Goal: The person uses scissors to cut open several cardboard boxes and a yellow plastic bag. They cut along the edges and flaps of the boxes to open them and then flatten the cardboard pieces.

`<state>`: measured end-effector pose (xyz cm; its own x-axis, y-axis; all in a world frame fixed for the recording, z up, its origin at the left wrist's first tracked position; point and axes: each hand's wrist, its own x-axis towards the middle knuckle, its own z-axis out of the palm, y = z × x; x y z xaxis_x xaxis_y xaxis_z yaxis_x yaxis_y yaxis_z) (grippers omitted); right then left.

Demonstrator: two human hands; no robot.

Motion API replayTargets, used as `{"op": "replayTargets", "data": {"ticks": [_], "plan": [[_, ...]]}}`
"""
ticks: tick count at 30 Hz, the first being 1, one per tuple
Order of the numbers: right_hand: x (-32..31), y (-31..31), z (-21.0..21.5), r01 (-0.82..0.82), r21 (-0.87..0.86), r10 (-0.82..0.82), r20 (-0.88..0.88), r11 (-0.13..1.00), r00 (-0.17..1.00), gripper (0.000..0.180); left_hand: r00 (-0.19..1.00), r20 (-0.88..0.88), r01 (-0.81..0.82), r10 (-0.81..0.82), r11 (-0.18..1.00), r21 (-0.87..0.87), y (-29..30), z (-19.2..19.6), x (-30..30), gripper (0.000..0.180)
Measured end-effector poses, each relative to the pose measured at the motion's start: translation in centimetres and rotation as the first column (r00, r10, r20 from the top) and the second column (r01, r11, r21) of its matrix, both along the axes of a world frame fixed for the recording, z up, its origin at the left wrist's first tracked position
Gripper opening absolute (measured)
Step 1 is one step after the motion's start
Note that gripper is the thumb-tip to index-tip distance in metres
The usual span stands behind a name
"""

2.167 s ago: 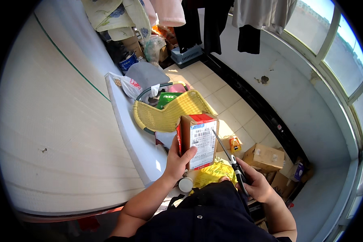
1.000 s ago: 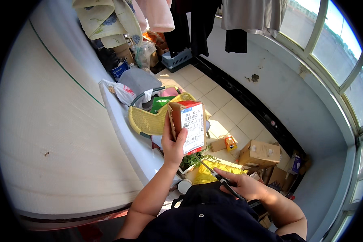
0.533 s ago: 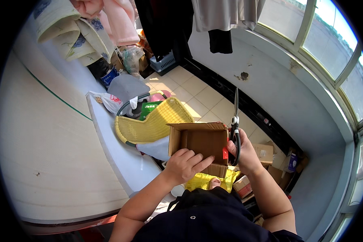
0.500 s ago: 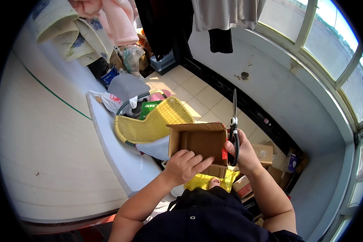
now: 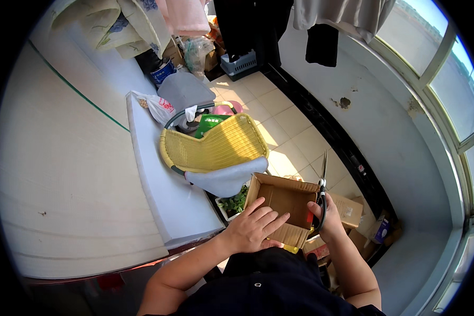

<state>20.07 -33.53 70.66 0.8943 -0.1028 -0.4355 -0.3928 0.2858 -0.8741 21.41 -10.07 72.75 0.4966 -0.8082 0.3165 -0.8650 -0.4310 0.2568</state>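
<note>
An open cardboard box [image 5: 284,199] with a bare brown inside is held in front of my body, its opening tilted up toward me. My left hand [image 5: 253,227] grips its near left side, fingers over the wall and thumb low beside the near flap. At the box's right wall, my right hand [image 5: 330,215] holds black-handled scissors [image 5: 322,204] with the blades pointing away from me. The right thumb lies at the box edge, by a red patch. Behind the right wall, the other fingers are partly hidden.
Beyond the box stands a yellow woven chair [image 5: 221,139] with a grey cloth over its edge. A potted plant [image 5: 234,203] sits left of the box. Cartons [image 5: 347,209] lie at the right, below the windowed wall. Clothes [image 5: 250,26] hang overhead; a white ledge [image 5: 158,184] runs along the left.
The view has shifted, showing more of the chair and the plant. Both hands have lowered the box and scissors closer to my body. The left fingers have spread somewhat.
</note>
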Motion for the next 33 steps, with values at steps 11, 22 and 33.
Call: {"op": "replayTargets", "data": {"ticks": [11,22,33], "plan": [[0.7,1.9,0.7,0.024,-0.174,-0.027,-0.012,0.985,1.0,0.044,0.95,0.124,-0.196,0.285,0.858,-0.474,4.2,-4.8,1.4,0.068],[5.1,2.9,1.4,-0.191,-0.097,0.183,-0.082,0.977,0.98,0.045,-0.127,-0.898,-0.84,-0.42,0.528,-0.128,3.8,-5.7,3.4,0.064],[7.3,-2.4,-2.3,-0.175,-0.018,0.173,-0.065,0.984,0.983,0.045,-0.049,-0.961,-0.899,-0.273,0.431,-0.076,-2.4,-9.0,3.8,0.052]]}}
